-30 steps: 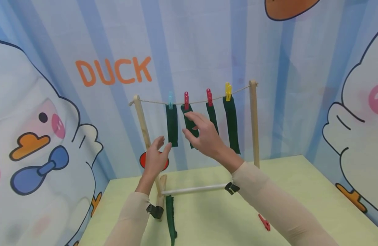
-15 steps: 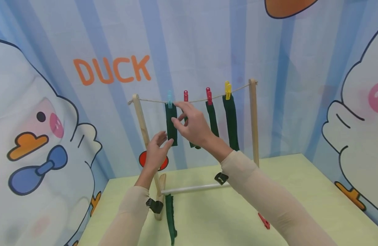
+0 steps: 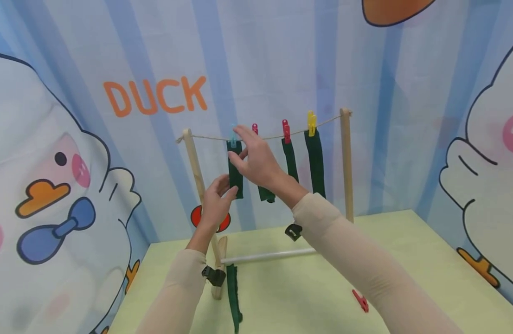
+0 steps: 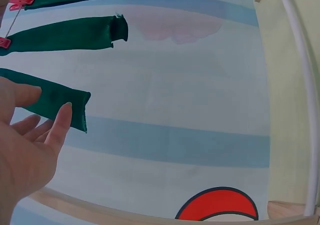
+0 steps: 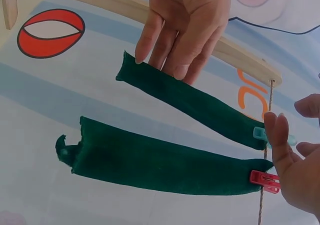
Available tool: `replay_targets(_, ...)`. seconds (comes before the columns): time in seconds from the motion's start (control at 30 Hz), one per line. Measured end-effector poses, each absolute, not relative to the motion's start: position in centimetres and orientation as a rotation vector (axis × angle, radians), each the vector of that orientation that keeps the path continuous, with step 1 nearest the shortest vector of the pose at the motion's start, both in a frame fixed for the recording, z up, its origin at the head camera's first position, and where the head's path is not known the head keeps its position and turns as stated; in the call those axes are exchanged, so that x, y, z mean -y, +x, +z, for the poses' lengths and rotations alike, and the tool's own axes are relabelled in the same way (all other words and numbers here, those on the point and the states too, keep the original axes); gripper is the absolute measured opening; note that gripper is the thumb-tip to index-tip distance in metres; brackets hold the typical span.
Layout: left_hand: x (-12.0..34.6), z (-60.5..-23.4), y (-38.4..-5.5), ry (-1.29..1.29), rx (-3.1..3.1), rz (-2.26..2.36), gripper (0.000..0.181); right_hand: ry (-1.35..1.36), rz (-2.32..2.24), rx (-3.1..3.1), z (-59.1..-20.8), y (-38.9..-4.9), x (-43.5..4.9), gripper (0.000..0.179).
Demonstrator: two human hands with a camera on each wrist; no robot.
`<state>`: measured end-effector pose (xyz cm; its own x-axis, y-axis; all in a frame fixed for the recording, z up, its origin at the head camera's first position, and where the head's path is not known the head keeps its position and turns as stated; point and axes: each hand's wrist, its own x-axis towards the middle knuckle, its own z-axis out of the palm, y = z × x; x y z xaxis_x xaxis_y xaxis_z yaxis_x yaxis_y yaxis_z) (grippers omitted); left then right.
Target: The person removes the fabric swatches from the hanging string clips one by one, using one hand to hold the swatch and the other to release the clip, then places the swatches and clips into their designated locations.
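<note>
My right hand (image 3: 260,160) reaches to the light-blue clothespin (image 3: 233,139) at the left end of the rope (image 3: 208,138). Its fingers lie spread about the pin, not visibly squeezing it; in the right wrist view one finger (image 5: 276,135) overlaps the pin. From that pin hangs a narrow dark green cloth strip (image 3: 235,171). Around the strip's lower end, my left hand (image 3: 216,204) has loosely bent fingers; in the right wrist view fingertips (image 5: 181,71) are at its edge. Beside it, a second green strip (image 5: 165,162) hangs from a red clothespin (image 5: 264,180).
Further right, two more green strips hang from a red clothespin (image 3: 286,131) and a yellow clothespin (image 3: 311,123). Wooden posts (image 3: 346,162) and a white bar (image 3: 269,255) form the frame. On the table (image 3: 390,241) lie another green strip (image 3: 233,294) and a red clothespin (image 3: 360,301).
My right hand has moved left and slightly up, from before the second strip to the light-blue clothespin. My left hand has come a little right and up to the first strip.
</note>
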<state>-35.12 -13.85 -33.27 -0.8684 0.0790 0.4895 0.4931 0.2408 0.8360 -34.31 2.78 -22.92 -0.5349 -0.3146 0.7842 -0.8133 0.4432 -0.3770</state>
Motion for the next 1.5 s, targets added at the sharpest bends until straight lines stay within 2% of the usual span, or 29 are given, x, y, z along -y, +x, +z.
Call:
replay_targets(0.4, 13.3, -32.5, -35.3, -0.521, 2.157, -1.764, 0.046, 0.848, 1.211, 2.187, -21.8, -34.8, -2.4, 0.061)
replay_targets(0.7, 12.8, -32.3, -35.3, -0.473, 2.131, -1.782, 0.037, 0.845, 1.396, 2.261, -21.1, -34.9, -1.7, 0.063)
replay_targets(0.97, 12.3, -32.1, -35.0, -0.373, 2.162, -1.800, 0.031, 0.839, 1.451, 2.230, -20.5, -35.0, -2.0, 0.057)
replay_targets(1.5, 12.1, -32.0, -34.8, -0.373, 2.188, -1.805, 0.034, 0.910, 1.514, 2.205, -20.0, -35.2, -2.5, 0.051)
